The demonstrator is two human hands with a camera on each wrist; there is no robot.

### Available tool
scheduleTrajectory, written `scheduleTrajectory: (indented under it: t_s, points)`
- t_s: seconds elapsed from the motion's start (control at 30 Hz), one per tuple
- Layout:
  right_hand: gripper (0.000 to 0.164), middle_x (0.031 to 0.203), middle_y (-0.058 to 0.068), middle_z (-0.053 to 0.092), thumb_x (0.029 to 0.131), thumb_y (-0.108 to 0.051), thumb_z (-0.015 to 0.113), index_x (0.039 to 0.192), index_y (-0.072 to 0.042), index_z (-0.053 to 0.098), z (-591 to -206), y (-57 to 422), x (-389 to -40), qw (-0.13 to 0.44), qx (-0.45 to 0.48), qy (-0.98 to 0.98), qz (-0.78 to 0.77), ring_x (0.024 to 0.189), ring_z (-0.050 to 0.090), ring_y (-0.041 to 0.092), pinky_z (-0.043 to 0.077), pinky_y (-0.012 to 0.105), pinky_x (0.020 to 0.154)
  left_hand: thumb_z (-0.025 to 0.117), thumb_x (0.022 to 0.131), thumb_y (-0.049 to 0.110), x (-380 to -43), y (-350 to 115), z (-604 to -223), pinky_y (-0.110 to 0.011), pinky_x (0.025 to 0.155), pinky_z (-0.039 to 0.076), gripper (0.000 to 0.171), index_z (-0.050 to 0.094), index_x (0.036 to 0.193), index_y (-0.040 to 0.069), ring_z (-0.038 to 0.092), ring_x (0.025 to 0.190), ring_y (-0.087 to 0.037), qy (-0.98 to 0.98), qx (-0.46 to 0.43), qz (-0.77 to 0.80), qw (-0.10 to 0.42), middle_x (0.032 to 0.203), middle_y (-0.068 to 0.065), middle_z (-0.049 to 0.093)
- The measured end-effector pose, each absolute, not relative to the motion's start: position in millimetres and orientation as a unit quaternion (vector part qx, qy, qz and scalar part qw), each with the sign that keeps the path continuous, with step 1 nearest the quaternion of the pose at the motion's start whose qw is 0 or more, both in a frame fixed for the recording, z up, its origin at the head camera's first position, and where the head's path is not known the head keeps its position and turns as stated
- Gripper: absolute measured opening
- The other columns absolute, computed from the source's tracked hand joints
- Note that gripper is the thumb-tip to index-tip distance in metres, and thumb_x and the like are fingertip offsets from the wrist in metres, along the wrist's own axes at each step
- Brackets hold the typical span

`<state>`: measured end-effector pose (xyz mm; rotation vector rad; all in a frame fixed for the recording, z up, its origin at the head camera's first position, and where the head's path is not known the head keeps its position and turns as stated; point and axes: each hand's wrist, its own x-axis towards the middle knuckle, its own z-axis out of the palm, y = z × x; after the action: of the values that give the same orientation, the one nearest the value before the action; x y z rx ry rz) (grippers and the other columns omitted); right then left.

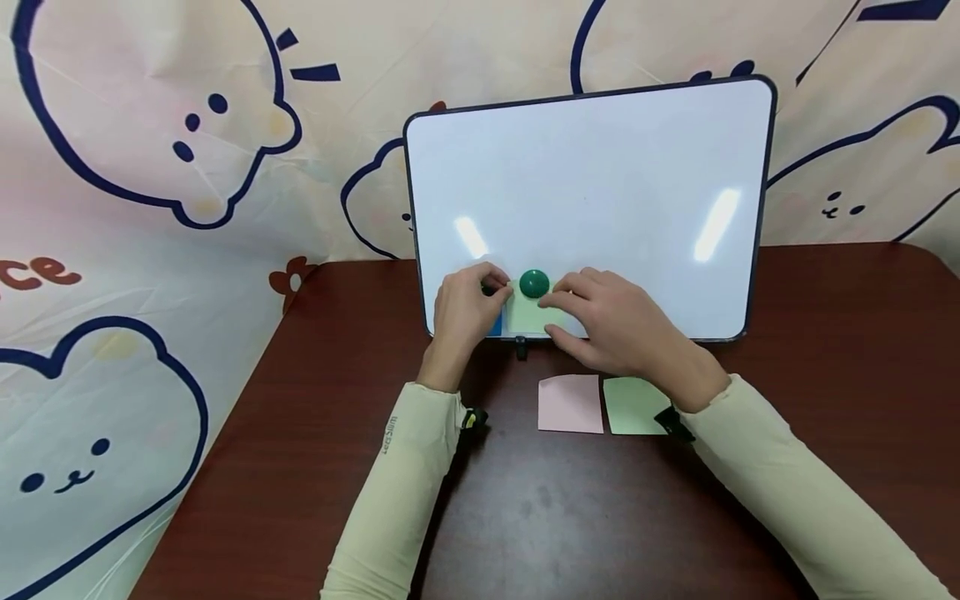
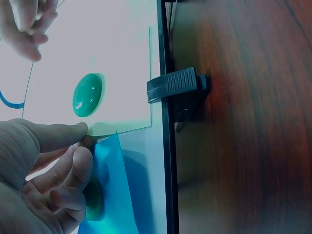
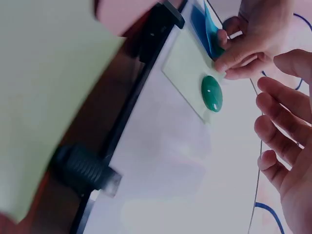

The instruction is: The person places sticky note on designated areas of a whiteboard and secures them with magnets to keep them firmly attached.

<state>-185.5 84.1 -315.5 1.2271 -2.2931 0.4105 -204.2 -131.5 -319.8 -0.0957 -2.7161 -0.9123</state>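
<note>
A pale green paper note (image 1: 525,318) lies against the lower part of a whiteboard (image 1: 600,167), with a round green magnet (image 1: 534,284) on it. My left hand (image 1: 463,310) pinches the note's left edge between thumb and index finger, just beside the magnet. Below those fingers in the left wrist view, a blue note (image 2: 113,183) sticks out from the board, and a second green magnet (image 2: 94,201) is partly hidden by the hand. My right hand (image 1: 615,323) hovers at the note's right side, fingers loosely bent and apart, holding nothing in the right wrist view (image 3: 287,126).
On the dark wooden table (image 1: 262,467), a pink note (image 1: 570,404) and another green note (image 1: 633,407) lie side by side before the board. Black clips (image 2: 175,85) grip the board's lower edge. Behind stands a wall covering (image 1: 150,275) with cartoon bears.
</note>
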Motion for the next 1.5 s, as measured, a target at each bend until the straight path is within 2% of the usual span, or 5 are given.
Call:
scheduleTrajectory:
  t_s: [0.4,0.6,0.83,1.33,1.5]
  points:
    - [0.024,0.100,0.001,0.067,0.091,-0.033,0.069,0.104,-0.014,0.073,-338.5,106.9,-163.0,0.188,0.484,-0.850,0.087,0.086,0.062,0.017,0.054,0.036,0.078,0.074,0.091,0.023,-201.6,-130.1,-318.9,-0.037,0.078,0.053,0.012,0.076,0.099,0.015,0.067,0.090,-0.019,-0.937,-0.025,-0.320,0.134,0.092,-0.002,0.076]
    - [0.024,0.100,-0.003,0.067,0.090,-0.033,0.070,0.107,-0.016,0.072,-352.0,113.3,-151.3,0.163,0.501,-0.849,0.044,0.091,0.061,0.015,0.054,0.035,0.081,0.073,0.091,0.024,-190.3,-132.9,-312.5,-0.035,0.071,0.052,0.013,0.076,0.100,0.014,0.066,0.084,-0.019,-0.943,-0.023,-0.305,0.132,0.092,-0.003,0.076]
    - [0.024,0.097,-0.003,0.065,0.086,-0.032,0.073,0.105,-0.017,0.070,-359.2,125.0,-138.2,0.171,0.531,-0.830,-0.005,0.086,0.056,0.015,0.048,0.030,0.073,0.074,0.091,0.027,-169.7,-129.9,-311.4,-0.030,0.059,0.052,0.016,0.074,0.103,0.016,0.066,0.075,-0.015,-0.963,-0.088,-0.237,0.097,0.091,0.000,0.076]
    - [0.030,0.096,-0.004,0.065,0.079,-0.027,0.077,0.105,-0.016,0.070,-361.5,194.9,-135.6,0.182,0.494,-0.850,0.003,0.086,0.058,0.015,0.050,0.035,0.074,0.076,0.088,0.028,-134.6,-124.6,-338.4,-0.030,0.064,0.054,0.015,0.074,0.099,0.017,0.069,0.080,-0.012,-0.963,-0.250,-0.097,0.028,0.090,0.003,0.074]
    - [0.023,0.097,-0.001,0.065,0.091,-0.032,0.067,0.106,-0.016,0.071,-360.0,216.6,-138.2,0.188,0.465,-0.865,0.013,0.089,0.062,0.019,0.053,0.040,0.078,0.076,0.089,0.031,-134.6,-120.5,-341.4,-0.025,0.059,0.050,0.017,0.073,0.097,0.017,0.063,0.073,-0.011,-0.955,-0.285,-0.078,0.032,0.085,0.004,0.071]
